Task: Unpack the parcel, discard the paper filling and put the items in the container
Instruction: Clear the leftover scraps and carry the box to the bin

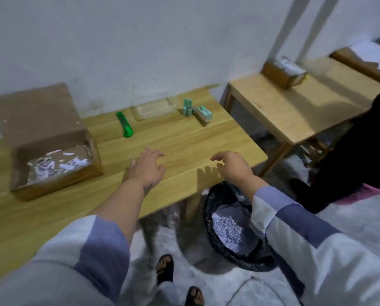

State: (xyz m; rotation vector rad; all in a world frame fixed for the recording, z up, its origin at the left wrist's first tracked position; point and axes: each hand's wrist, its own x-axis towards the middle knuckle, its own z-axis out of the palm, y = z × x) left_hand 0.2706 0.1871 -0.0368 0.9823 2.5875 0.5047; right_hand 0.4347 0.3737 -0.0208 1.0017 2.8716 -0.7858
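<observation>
Left hand and right hand, fingers relaxed and spread, hover apart over the smooth wooden table. Brown cardboard parcel holds shredded white paper; clear plastic rectangular container sits beside small teal blocks.

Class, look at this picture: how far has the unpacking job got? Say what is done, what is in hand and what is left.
Done: the cardboard box is open, shredded paper lies in the bin, and the teal items stand on the table.
In hand: nothing; the left hand and right hand hover open.
Left: paper scraps remain in the box, and the clear container looks empty.
</observation>
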